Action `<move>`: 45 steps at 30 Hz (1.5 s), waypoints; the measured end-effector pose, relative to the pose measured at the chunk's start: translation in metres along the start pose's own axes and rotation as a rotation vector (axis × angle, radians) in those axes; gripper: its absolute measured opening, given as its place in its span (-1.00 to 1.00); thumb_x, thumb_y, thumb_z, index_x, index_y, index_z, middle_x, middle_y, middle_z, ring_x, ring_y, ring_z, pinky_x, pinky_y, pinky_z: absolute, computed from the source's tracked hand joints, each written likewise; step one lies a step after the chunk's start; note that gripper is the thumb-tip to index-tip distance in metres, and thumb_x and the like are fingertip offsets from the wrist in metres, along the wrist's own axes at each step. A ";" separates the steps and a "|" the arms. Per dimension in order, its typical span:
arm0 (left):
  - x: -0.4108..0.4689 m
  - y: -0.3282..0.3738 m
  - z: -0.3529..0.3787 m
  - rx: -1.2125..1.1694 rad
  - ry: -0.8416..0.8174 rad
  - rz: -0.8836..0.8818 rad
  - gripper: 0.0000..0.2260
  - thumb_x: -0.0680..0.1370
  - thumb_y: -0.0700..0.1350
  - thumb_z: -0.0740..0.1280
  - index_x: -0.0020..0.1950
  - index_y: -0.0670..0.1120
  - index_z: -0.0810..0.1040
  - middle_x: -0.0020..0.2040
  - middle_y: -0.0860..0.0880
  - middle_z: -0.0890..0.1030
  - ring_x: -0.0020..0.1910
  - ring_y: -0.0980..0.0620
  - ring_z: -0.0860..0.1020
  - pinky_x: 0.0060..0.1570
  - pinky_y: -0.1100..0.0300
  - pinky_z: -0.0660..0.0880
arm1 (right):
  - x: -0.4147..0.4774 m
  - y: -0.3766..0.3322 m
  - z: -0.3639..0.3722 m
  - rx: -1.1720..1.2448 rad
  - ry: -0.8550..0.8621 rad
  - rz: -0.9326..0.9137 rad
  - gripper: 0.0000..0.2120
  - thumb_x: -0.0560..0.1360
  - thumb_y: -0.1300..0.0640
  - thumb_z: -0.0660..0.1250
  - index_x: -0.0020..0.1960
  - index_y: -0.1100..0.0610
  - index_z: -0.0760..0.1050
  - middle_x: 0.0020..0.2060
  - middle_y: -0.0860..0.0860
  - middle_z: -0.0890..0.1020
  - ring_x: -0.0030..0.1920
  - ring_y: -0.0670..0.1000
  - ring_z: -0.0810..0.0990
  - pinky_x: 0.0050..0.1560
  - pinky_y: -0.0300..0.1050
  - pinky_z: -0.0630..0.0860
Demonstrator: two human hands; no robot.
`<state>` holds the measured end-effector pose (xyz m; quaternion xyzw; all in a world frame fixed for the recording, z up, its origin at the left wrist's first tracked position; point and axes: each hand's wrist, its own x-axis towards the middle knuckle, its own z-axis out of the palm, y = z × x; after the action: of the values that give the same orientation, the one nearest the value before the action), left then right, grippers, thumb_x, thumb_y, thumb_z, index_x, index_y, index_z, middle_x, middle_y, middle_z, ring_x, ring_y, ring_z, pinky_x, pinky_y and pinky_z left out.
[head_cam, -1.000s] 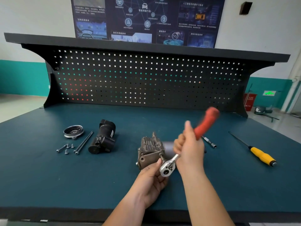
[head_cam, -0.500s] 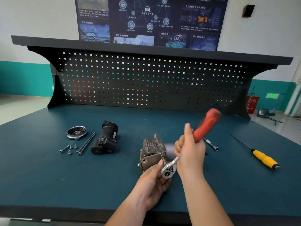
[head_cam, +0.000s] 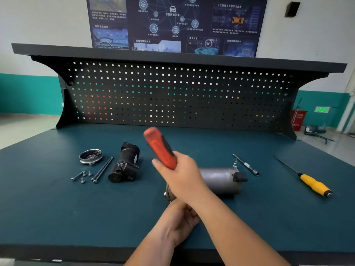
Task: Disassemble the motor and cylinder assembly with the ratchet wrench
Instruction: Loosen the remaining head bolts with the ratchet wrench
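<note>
On the teal counter, right hand grips the ratchet wrench, left hand hides its hold; steady the assembly, swing squarely.

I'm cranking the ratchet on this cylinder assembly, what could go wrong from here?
The left hand sits at the near end of the cylinder, under the right forearm; if the ratchet wrench slips, it could pinch those fingers. The cylinder lies unclamped on its side, so a hard pull may roll it.

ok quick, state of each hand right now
Left hand: fingers curled at the near end of the assembly; what they hold is hidden.
Right hand: closed on the ratchet wrench, at its red handle.
</note>
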<state>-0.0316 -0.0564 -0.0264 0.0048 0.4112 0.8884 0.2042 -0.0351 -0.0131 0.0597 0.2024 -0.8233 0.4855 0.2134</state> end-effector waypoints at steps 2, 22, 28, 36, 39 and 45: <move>0.001 -0.001 0.001 -0.014 0.006 0.010 -0.84 0.47 -0.36 0.24 -0.24 -0.19 0.55 -0.27 -0.14 0.52 -0.31 -0.01 0.53 -0.26 0.15 0.56 | -0.004 0.004 -0.007 0.142 0.155 0.055 -0.73 0.47 -0.02 0.40 -0.37 -0.12 0.44 -0.61 -0.18 0.41 -0.55 -0.17 0.33 -0.49 -0.34 0.24; 0.002 -0.002 0.004 -0.062 0.070 -0.027 -0.85 0.33 -0.06 0.38 -0.34 -0.09 0.70 -0.27 -0.07 0.68 -0.36 0.07 0.63 -0.32 0.24 0.55 | -0.014 0.026 -0.042 0.948 0.773 0.380 -0.66 0.56 0.21 0.26 -0.33 0.06 0.22 -0.63 -0.13 0.24 -0.64 -0.15 0.19 -0.63 -0.34 0.13; 0.001 -0.004 0.005 -0.031 0.037 -0.013 -0.86 0.49 -0.12 0.31 -0.08 -0.17 0.61 -0.23 -0.13 0.66 -0.25 -0.02 0.62 0.02 0.05 0.51 | 0.006 0.008 -0.022 0.307 0.247 0.164 -0.70 0.49 0.09 0.38 -0.35 0.04 0.34 -0.64 -0.14 0.36 -0.58 -0.18 0.29 -0.53 -0.31 0.25; -0.004 0.000 0.004 -0.007 0.045 0.018 -0.78 0.55 -0.32 0.21 -0.20 -0.24 0.61 -0.28 -0.16 0.57 -0.39 -0.02 0.59 -0.40 0.18 0.56 | 0.004 -0.004 0.001 0.026 -0.029 0.015 -0.62 0.50 -0.01 0.34 -0.40 -0.38 0.38 -0.59 -0.24 0.42 -0.52 -0.19 0.35 -0.46 -0.38 0.26; -0.005 0.000 0.005 -0.023 0.010 0.026 -0.90 0.45 -0.33 0.28 -0.18 -0.23 0.59 -0.28 -0.15 0.55 -0.36 -0.01 0.54 -0.38 0.19 0.57 | -0.001 0.001 -0.005 0.142 0.165 0.054 -0.69 0.48 0.01 0.39 -0.40 -0.14 0.41 -0.59 -0.17 0.40 -0.52 -0.15 0.32 -0.46 -0.29 0.27; -0.001 -0.003 0.004 -0.071 0.040 0.016 -0.90 0.39 -0.14 0.37 -0.17 -0.13 0.65 -0.24 -0.10 0.66 -0.33 0.04 0.61 -0.16 0.16 0.51 | -0.012 0.013 -0.028 0.725 0.556 0.262 -0.64 0.53 0.14 0.33 -0.41 0.03 0.33 -0.63 -0.13 0.29 -0.63 -0.16 0.24 -0.61 -0.31 0.20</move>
<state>-0.0292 -0.0521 -0.0255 -0.0171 0.3834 0.9039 0.1890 -0.0279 0.0192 0.0560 0.0207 -0.5311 0.8002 0.2780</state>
